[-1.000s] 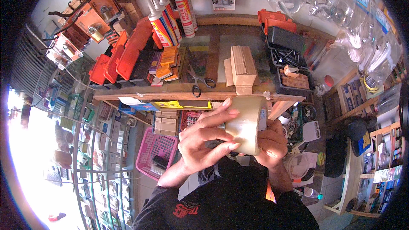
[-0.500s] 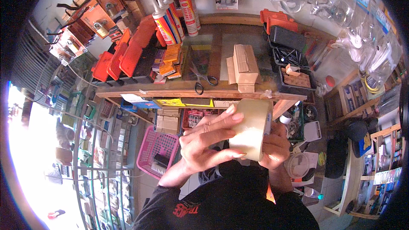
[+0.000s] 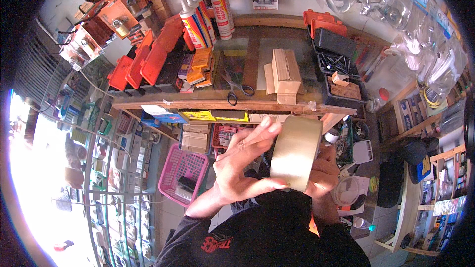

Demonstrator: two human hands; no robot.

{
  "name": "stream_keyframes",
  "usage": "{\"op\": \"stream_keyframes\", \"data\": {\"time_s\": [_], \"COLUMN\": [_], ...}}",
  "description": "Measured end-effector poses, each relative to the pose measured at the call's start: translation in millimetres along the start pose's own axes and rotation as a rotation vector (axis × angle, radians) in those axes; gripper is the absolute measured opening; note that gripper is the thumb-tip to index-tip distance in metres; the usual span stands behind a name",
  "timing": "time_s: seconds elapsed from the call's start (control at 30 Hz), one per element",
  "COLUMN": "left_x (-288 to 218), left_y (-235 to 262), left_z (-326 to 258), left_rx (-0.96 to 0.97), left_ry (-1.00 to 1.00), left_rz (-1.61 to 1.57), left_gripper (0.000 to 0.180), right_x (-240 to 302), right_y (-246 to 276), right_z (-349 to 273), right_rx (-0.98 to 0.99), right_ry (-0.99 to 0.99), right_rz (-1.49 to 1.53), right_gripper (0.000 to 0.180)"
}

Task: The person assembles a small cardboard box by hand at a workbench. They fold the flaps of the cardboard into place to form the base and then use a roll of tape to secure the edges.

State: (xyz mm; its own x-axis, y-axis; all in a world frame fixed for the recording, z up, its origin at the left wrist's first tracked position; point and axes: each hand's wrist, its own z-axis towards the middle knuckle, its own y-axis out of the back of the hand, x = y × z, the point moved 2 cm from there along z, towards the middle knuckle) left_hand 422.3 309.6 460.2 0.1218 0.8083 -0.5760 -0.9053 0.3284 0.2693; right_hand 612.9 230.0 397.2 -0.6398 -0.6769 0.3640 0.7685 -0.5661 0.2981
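A wide roll of clear tan packing tape [image 3: 296, 153] is held up in front of my chest, its broad outer face toward me. My right hand [image 3: 324, 172] grips it from the right side, with the fingers partly hidden behind the roll. On the roll's left, my left hand [image 3: 240, 170] has its fingers spread and raised. Its thumb tip lies at the roll's lower left edge; whether it presses on the tape I cannot tell. Beyond the roll, on the counter [image 3: 198, 103], lie black-handled scissors [image 3: 237, 90] and a small brown cardboard box [image 3: 288, 73].
Orange-lidded cases [image 3: 148, 64], small yellow boxes [image 3: 202, 64] and sealant tubes [image 3: 197, 27] stand on the counter's left. A black case of screws [image 3: 339, 64] is at right. Below sits a pink basket [image 3: 170, 168]. Glass shelves [image 3: 111, 193] line the left; wooden shelves [image 3: 438, 198] the right.
My left fingers have lifted off the tape's face and spread apart to the left. The roll has turned slightly and shifted a little right, still in my right hand.
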Motion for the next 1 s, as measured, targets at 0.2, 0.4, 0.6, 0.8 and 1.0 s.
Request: {"op": "stream_keyframes", "data": {"time_s": [0.2, 0.4, 0.6, 0.8, 1.0], "left_x": [-10, -15, -9, -23, -27], "left_y": [0, -4, -5, -14, -8], "left_z": [-3, -4, -15, -11, -7], "left_rx": [-0.032, -0.040, 0.003, -0.087, -0.004], "left_ry": [-0.191, -0.092, -0.050, 0.065, -0.048], "left_rz": [0.328, 0.229, -0.023, -0.034, 0.214], "left_gripper": [0.055, 0.040, 0.035, 0.045, 0.040], "right_x": [4, 7, 6, 6, 6], "right_y": [-2, 6, 12, 10, 12], "right_z": [0, 0, -3, 3, -3], "right_rx": [-0.053, -0.063, -0.064, -0.080, -0.114], "right_ry": [0.001, 0.084, 0.184, 0.212, 0.242], "right_rz": [-0.045, -0.123, -0.163, -0.096, -0.155], "right_gripper": [0.025, 0.024, 0.021, 0.020, 0.025]}}
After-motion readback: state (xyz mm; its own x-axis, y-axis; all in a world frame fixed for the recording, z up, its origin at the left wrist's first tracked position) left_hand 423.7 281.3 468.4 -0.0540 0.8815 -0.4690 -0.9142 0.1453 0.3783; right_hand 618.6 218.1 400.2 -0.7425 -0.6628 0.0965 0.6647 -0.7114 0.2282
